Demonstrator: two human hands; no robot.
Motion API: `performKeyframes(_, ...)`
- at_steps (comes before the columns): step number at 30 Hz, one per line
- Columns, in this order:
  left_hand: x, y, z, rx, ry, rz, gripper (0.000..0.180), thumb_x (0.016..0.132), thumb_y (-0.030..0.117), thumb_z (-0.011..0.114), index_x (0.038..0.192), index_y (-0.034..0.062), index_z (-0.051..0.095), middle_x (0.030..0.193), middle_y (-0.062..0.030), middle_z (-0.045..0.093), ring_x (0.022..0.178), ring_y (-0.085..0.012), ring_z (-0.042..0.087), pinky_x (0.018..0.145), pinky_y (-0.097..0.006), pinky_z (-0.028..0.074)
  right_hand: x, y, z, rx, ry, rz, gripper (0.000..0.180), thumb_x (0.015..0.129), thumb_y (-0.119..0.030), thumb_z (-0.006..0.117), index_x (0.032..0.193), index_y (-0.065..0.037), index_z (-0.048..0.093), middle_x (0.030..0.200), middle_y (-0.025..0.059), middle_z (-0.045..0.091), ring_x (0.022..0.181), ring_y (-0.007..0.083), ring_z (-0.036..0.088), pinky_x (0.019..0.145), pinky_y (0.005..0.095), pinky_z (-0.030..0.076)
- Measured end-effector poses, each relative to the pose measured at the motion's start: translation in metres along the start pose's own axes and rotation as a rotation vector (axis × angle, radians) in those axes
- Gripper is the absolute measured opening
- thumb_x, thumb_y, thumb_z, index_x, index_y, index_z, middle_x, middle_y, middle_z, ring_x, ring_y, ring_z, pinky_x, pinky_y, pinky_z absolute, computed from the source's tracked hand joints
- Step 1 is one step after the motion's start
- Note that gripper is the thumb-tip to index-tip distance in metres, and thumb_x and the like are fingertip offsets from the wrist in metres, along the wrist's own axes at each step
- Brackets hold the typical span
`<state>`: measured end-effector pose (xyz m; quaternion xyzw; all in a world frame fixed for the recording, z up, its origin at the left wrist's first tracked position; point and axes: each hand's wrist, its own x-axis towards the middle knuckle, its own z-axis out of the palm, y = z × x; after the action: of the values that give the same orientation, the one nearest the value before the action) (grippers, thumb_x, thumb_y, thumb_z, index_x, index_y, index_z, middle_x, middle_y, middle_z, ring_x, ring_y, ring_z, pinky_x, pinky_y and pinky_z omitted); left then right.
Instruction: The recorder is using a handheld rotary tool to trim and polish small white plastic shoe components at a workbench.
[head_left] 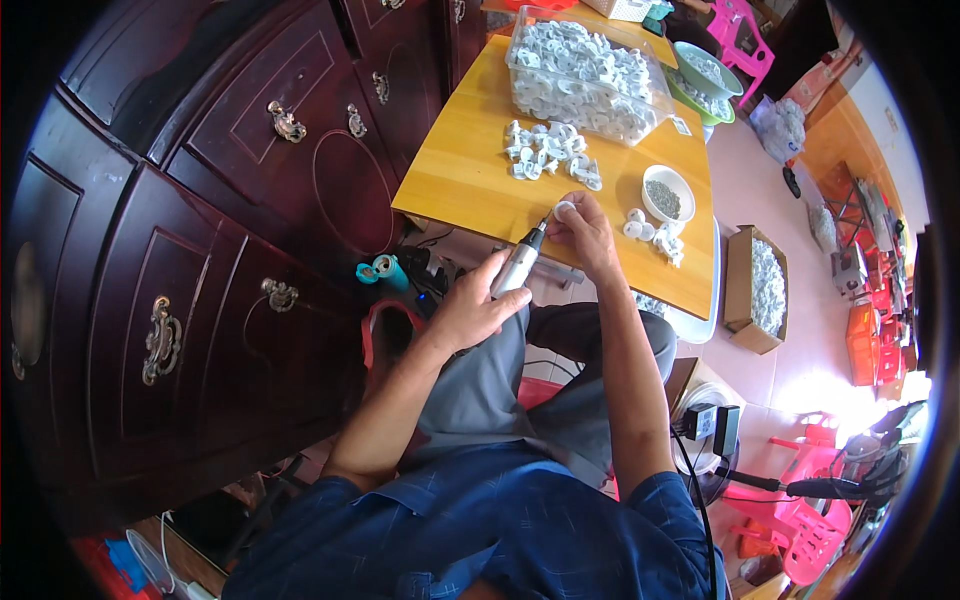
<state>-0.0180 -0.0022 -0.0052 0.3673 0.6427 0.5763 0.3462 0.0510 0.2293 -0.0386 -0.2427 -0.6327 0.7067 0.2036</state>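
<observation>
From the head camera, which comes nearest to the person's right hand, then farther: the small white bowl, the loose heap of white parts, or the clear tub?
Measured from the right hand:
1. Small white bowl, just to its right.
2. Loose heap of white parts, mid-table beyond it.
3. Clear tub, at the table's far end.

Blue shirt, sleeves rolled to elbows; grey trousers; forearms and hands bare.

Yellow wooden table (460, 175) carries clear bin (585, 75), loose white parts (548, 152), small bowl (668, 193).

Smooth yellow wooden table (470, 170), glossy dark wooden cabinet (230, 200), matt white plastic parts (545, 150), clear plastic bin (585, 75).
</observation>
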Motion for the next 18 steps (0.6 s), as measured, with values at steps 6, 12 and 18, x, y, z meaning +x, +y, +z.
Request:
performKeyframes(6,-0.0014,0.006,0.0001,0.001,-0.012,-0.036,0.056,0.092,0.025,0.069,0.137,-0.0014,0.048,0.069,-0.0024,0.059,0.05,-0.0083,0.053,0.049,-0.028,0.045,0.0006,0.0068,0.001,-0.033,-0.007,-0.024,0.03,0.1,-0.019,0.059,0.124,-0.001,0.063,0.094,0.0053,0.069,0.082,0.0116,0.067,0.075,0.0254,0.056)
performKeyframes(12,-0.0013,0.0035,-0.0005,0.033,-0.013,-0.038,0.05,0.092,0.027,0.069,0.13,-0.0014,0.051,0.069,-0.0039,0.059,0.049,-0.0096,0.054,0.049,-0.028,0.045,-0.0005,0.0092,0.0041,-0.096,0.027,-0.053,0.029,0.096,-0.012,0.065,0.122,0.001,0.065,0.091,0.0063,0.07,0.08,0.0099,0.068,0.073,0.0229,0.057)
performKeyframes(18,-0.0015,0.0039,-0.0007,0.045,-0.012,-0.042,0.046,0.093,0.027,0.068,0.128,0.0003,0.053,0.068,-0.0035,0.059,0.049,-0.0101,0.054,0.048,-0.029,0.045,-0.0016,0.0098,0.0054,-0.066,0.046,-0.066,0.028,0.095,-0.01,0.066,0.121,0.002,0.065,0.091,0.0062,0.071,0.078,0.0091,0.068,0.072,0.022,0.056)
